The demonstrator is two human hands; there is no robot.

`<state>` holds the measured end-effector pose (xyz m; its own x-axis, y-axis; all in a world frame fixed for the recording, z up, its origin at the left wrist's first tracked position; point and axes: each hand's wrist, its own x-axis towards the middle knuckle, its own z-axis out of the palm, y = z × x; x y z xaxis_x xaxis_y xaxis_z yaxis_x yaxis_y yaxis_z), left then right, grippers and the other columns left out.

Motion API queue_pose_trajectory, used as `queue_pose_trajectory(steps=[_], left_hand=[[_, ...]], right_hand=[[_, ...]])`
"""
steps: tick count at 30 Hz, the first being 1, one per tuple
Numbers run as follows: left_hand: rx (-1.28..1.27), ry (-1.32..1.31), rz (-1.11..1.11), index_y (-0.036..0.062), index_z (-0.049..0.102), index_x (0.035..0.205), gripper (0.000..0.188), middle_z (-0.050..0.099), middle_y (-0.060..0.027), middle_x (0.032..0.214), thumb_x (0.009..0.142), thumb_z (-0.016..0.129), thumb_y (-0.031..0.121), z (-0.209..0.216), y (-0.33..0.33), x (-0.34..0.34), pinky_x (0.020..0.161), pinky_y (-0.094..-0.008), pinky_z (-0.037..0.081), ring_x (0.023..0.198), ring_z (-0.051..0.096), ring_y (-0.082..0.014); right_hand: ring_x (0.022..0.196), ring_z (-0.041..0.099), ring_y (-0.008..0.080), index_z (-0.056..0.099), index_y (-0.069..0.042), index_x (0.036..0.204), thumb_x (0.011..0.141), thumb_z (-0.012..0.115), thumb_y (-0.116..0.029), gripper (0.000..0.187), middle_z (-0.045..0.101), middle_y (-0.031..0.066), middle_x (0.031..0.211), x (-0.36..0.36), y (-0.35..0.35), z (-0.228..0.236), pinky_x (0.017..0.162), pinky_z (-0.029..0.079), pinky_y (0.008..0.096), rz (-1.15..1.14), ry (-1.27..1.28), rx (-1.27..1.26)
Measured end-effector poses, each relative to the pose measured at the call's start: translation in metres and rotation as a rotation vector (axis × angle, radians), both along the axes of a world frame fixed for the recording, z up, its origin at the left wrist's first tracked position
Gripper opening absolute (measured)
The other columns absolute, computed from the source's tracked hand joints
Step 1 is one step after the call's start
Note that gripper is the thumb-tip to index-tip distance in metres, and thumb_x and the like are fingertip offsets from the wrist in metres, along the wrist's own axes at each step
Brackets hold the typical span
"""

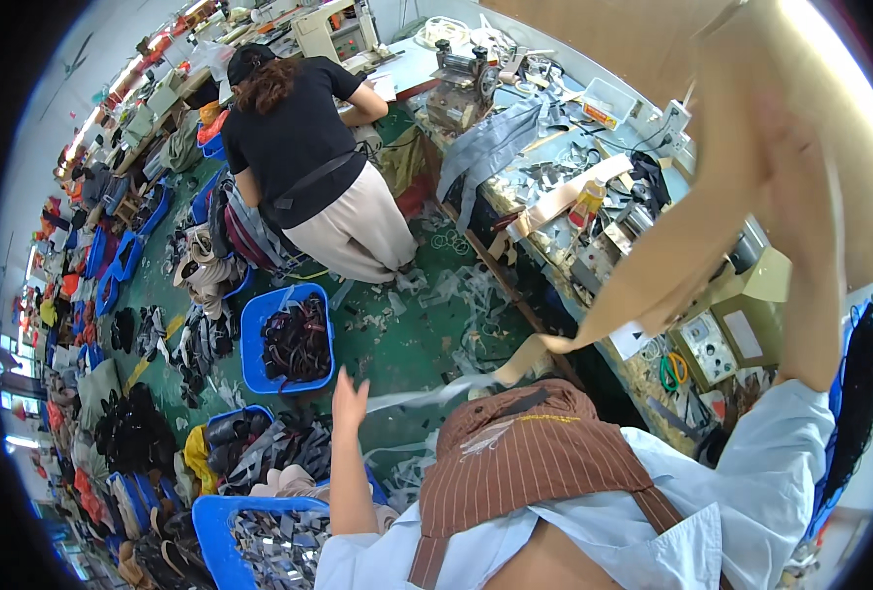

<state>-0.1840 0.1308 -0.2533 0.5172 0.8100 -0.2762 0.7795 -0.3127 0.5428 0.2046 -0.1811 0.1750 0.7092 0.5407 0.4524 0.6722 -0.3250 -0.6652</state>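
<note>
Blue tub (250, 344): dark straps (297, 342) heaped
Right hand (785, 157): grip on tan strip (653, 265) untellable
Left hand (350, 401): spread near pale strip (426, 395)

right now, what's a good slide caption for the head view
Beside a cluttered workbench, the raised right hand holds a long tan strip, the left hand lower, near a pale strip.

We see a broad tan strip (667, 265), blurred, hanging slack from our raised right hand (782, 147), twisted lower down; beyond it, a thin whitish strip (431, 393) stretches close to our left hand (350, 400).
</note>
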Motion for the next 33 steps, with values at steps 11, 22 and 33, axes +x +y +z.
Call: queue_pose_trajectory(steps=[11, 22, 33], left_hand=[[0.179, -1.233, -0.536, 0.0033, 0.056, 0.097, 0.03, 0.054, -0.0084, 0.092, 0.071, 0.072, 0.008, 0.28, -0.155, 0.238, 0.056, -0.0243, 0.044, 0.072, 0.055, -0.0164], [0.327, -1.263, -0.366, 0.0013, 0.057, 0.102, 0.03, 0.049, -0.006, 0.091, 0.074, 0.069, 0.001, 0.272, -0.15, 0.251, 0.055, -0.0215, 0.04, 0.07, 0.048, -0.0125], [-0.086, -1.706, -0.081, 0.0035, 0.039, 0.097, 0.012, 0.055, -0.0136, 0.093, 0.09, 0.046, 0.011, 0.239, -0.131, 0.255, 0.077, -0.0289, 0.043, 0.085, 0.053, -0.0179]], right_hand=[[0.077, 0.057, 0.0083, 0.059, -0.001, 0.097, 0.092, 0.039, -0.048, 0.052, 0.06, 0.0027, 0.081, -0.046, 0.045, -0.096, 0.065, 0.049, 0.0251, 0.359, 0.772, 0.133], [0.102, 0.053, 0.0144, 0.039, -0.004, 0.126, 0.096, 0.031, -0.04, 0.048, 0.051, 0.0081, 0.112, -0.065, 0.052, -0.124, 0.082, 0.049, 0.0314, 0.61, 1.021, 0.418], [0.09, 0.058, 0.0114, 0.054, 0.001, 0.109, 0.093, 0.047, -0.02, 0.027, 0.061, 0.0059, 0.098, -0.055, 0.086, -0.163, 0.076, 0.049, 0.0264, 0.558, 1.099, 0.477]])
